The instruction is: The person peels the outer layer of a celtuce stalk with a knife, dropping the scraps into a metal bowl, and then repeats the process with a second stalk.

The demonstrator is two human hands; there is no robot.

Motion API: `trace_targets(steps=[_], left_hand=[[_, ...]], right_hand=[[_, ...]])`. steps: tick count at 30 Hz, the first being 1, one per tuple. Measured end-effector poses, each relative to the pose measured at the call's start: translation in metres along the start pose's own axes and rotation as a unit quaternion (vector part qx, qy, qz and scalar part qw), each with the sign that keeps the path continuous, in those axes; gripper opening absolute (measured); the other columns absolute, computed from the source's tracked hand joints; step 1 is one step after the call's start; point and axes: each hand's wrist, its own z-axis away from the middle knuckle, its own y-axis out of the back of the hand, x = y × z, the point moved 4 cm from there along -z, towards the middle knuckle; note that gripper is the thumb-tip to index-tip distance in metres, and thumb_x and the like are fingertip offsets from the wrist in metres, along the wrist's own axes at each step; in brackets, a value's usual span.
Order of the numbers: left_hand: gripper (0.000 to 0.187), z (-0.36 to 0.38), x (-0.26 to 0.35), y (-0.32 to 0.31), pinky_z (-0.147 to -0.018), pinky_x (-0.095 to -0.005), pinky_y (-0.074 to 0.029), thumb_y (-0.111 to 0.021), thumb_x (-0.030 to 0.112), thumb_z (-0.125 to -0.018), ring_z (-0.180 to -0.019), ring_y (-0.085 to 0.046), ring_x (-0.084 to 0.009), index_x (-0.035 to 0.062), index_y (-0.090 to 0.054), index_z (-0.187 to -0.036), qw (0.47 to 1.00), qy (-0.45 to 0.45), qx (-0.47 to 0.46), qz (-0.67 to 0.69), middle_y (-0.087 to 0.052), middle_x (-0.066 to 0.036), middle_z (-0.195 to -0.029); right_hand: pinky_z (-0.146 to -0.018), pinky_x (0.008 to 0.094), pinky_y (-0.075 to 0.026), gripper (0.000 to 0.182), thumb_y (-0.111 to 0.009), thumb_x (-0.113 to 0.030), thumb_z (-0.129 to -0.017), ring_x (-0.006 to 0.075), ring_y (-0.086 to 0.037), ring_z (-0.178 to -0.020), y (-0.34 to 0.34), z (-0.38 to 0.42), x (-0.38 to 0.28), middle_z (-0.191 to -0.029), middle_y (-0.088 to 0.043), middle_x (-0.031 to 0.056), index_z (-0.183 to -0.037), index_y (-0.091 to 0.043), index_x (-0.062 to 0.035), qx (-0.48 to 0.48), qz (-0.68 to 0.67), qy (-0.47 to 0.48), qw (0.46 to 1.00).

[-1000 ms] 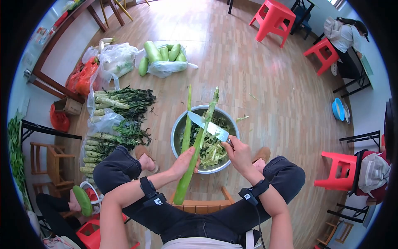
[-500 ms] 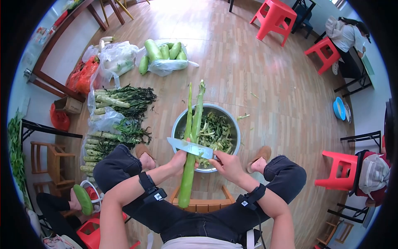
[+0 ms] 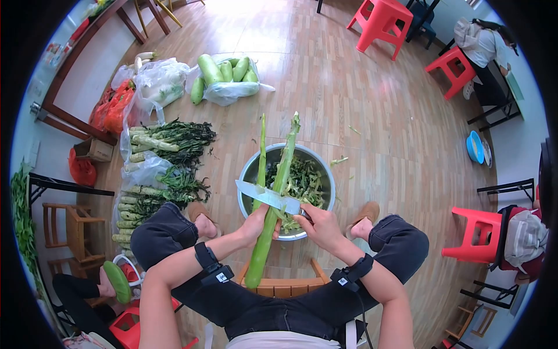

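Note:
My left hand [image 3: 254, 224] is closed around a long, pale green celtuce stem [image 3: 264, 247], held at a slant with its thick end toward me. In my right hand [image 3: 319, 224] is the handle of a knife [image 3: 268, 196]. Its broad blade lies across the stem, just beyond my left fingers. A narrow green strip [image 3: 261, 151] rises left of the stem; its lower end is hidden by the blade. Beneath both hands, a steel basin [image 3: 333, 189] holds green peelings and leaves [image 3: 305, 180].
Leafy celtuce stalks [image 3: 154, 139] lie on plastic at the left. Beyond them are a bag of green gourds [image 3: 218, 72] and a red bag [image 3: 119, 107]. Red stools [image 3: 474, 232] stand at the right, and a person [image 3: 491, 52] sits far right.
The stem has tilted, its far tip swinging right and its near end left. My right hand and the knife have shifted slightly, and the narrow strip stands farther from the stem.

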Motion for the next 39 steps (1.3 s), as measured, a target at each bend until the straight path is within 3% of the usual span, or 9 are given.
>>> trace_targets(steps=[5,8,11,21,23,29,31,33,39], left_hand=[[0.059,0.003,0.000,0.001,-0.052,-0.0289,-0.047,-0.022,0.055,-0.094,-0.055,-0.055,-0.0168,0.0053,-0.054,-0.091,0.998,0.027,0.049,0.014,-0.056,-0.007,-0.069],[0.056,-0.006,-0.002,0.002,-0.051,-0.0299,-0.048,-0.030,0.058,-0.091,-0.058,-0.058,-0.0151,0.0101,-0.057,-0.092,0.994,0.042,-0.035,0.095,-0.060,-0.003,-0.073],[0.051,0.000,0.015,-0.011,-0.052,-0.0290,-0.050,-0.032,0.055,-0.092,-0.061,-0.060,-0.0150,0.0104,-0.058,-0.093,0.986,0.025,0.001,0.164,-0.061,-0.002,-0.074],[0.049,-0.005,0.000,-0.002,-0.055,-0.0299,-0.051,-0.033,0.049,-0.094,-0.069,-0.061,-0.0156,0.0066,-0.057,-0.099,0.992,0.029,-0.017,0.124,-0.061,-0.005,-0.080],[0.047,-0.009,-0.004,0.004,-0.055,-0.0295,-0.049,-0.034,0.048,-0.095,-0.065,-0.058,-0.0157,0.0058,-0.055,-0.099,0.999,0.022,0.010,0.029,-0.060,-0.006,-0.079],[0.029,-0.012,-0.007,0.004,-0.056,-0.0271,-0.047,-0.047,0.030,-0.092,-0.065,-0.055,-0.0135,0.0059,-0.045,-0.107,0.997,-0.012,0.069,-0.037,-0.055,-0.005,-0.082],[0.030,-0.009,-0.008,0.002,-0.056,-0.0259,-0.046,-0.053,0.023,-0.090,-0.065,-0.054,-0.0120,0.0050,-0.042,-0.110,0.997,0.002,0.062,-0.043,-0.054,-0.004,-0.084],[0.033,-0.007,-0.004,-0.003,-0.061,-0.0259,-0.046,-0.062,0.013,-0.082,-0.073,-0.055,-0.0104,0.0065,-0.043,-0.109,0.984,-0.049,0.034,-0.170,-0.054,-0.003,-0.089],[0.025,-0.009,0.001,-0.001,-0.062,-0.0254,-0.044,-0.068,0.012,-0.079,-0.072,-0.054,-0.0095,0.0061,-0.053,-0.097,0.976,-0.115,0.018,-0.186,-0.055,-0.001,-0.080]], right_hand=[[-0.048,0.0348,-0.046,0.025,-0.063,-0.025,-0.082,0.0277,-0.060,-0.055,-0.007,0.005,-0.005,-0.063,-0.059,0.0116,-0.092,-0.059,-0.0029,-0.032,0.021,0.020,0.999],[-0.049,0.0349,-0.047,0.025,-0.063,-0.026,-0.082,0.0276,-0.060,-0.056,-0.012,0.012,-0.018,-0.066,-0.060,0.0117,-0.093,-0.059,-0.0033,-0.057,-0.005,0.046,0.997],[-0.050,0.0351,-0.047,0.025,-0.062,-0.026,-0.082,0.0273,-0.061,-0.057,-0.016,0.015,-0.020,-0.067,-0.060,0.0114,-0.093,-0.060,-0.0033,-0.068,-0.023,0.046,0.996],[-0.050,0.0352,-0.046,0.024,-0.062,-0.025,-0.083,0.0269,-0.060,-0.054,-0.017,0.013,-0.012,-0.062,-0.058,0.0120,-0.094,-0.060,-0.0037,-0.090,-0.063,0.003,0.994],[-0.047,0.0304,-0.040,0.022,-0.061,-0.017,-0.084,0.0192,-0.052,-0.047,-0.015,0.012,-0.006,-0.059,-0.053,0.0107,-0.099,-0.058,-0.0010,-0.060,-0.089,-0.014,0.994],[-0.047,0.0257,-0.035,0.024,-0.064,-0.018,-0.083,0.0074,-0.043,-0.051,-0.011,0.005,-0.004,-0.058,-0.048,0.0031,-0.099,-0.057,-0.0009,-0.047,-0.182,-0.109,0.976],[-0.047,0.0248,-0.034,0.026,-0.066,-0.019,-0.081,0.0068,-0.042,-0.052,-0.012,0.002,-0.002,-0.059,-0.048,0.0019,-0.099,-0.057,-0.0014,-0.043,-0.189,-0.116,0.974],[-0.048,0.0239,-0.034,0.029,-0.068,-0.020,-0.080,0.0063,-0.041,-0.053,-0.012,0.000,0.000,-0.060,-0.047,0.0007,-0.100,-0.058,-0.0019,-0.039,-0.195,-0.122,0.972],[-0.049,0.0220,-0.034,0.036,-0.072,-0.021,-0.076,0.0050,-0.041,-0.054,-0.013,-0.007,0.001,-0.060,-0.047,-0.0007,-0.102,-0.057,0.0001,-0.031,-0.197,-0.133,0.971]])
